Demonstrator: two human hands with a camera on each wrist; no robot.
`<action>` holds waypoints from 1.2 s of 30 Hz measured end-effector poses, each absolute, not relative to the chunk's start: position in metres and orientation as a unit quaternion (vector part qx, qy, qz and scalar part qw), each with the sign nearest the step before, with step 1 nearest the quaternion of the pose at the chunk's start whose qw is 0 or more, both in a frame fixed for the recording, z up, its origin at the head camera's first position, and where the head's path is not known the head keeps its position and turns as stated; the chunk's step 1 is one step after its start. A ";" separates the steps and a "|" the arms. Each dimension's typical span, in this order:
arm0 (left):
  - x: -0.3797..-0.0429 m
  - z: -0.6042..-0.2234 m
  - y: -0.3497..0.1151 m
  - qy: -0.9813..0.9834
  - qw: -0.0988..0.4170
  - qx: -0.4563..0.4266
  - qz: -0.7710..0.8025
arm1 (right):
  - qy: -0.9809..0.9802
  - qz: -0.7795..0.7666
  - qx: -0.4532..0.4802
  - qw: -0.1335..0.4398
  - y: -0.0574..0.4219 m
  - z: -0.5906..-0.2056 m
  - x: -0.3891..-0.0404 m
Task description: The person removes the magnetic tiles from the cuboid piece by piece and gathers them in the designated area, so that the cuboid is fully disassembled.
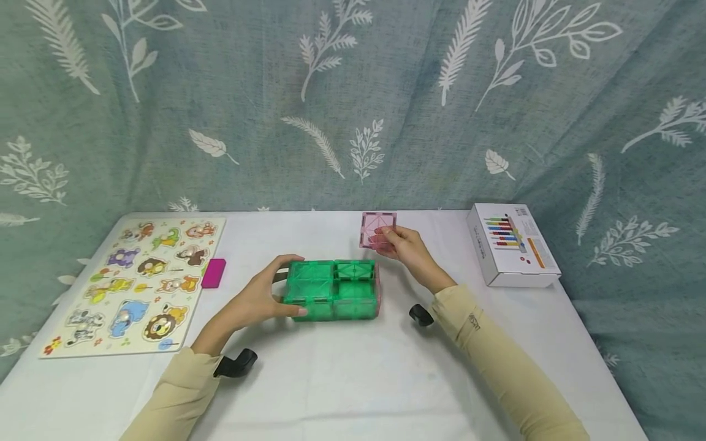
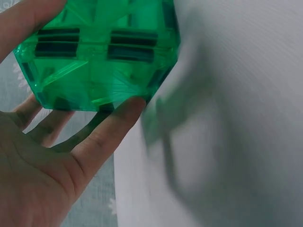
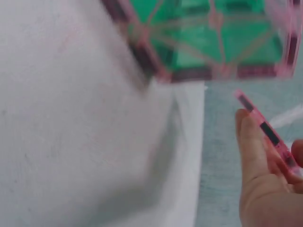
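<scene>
A long box built of clear green magnetic tiles (image 1: pixel 310 282) lies on the white table. My left hand (image 1: pixel 256 300) grips its left end, thumb at the near side and fingers at the far side. In the left wrist view the green end face (image 2: pixel 94 78) shows between thumb and fingers. On the box's right end is a pink tile (image 3: pixel 215 21), seen in the right wrist view with green behind it. My right hand (image 1: pixel 409 252) pinches a separate pink square magnetic tile (image 1: pixel 371 224), held behind and to the right of the box, apart from it.
A wooden animal puzzle board (image 1: pixel 206 294) lies at the left, with a magenta block (image 1: pixel 214 273) at its right edge. A white box printed with coloured beads (image 1: pixel 518 278) stands at the back right. Behind the table (image 1: pixel 353 380) hangs a leaf-patterned curtain (image 1: pixel 248 153).
</scene>
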State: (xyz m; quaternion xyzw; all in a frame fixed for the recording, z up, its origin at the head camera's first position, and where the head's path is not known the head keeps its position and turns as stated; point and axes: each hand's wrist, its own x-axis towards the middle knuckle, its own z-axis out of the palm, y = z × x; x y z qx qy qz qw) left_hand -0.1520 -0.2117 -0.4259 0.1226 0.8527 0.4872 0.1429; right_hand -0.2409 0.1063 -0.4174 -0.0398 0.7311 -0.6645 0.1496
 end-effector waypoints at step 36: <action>-0.118 -0.419 -0.244 0.839 0.152 0.107 0.511 | 0.839 -0.526 0.101 -0.095 0.047 -0.469 -0.304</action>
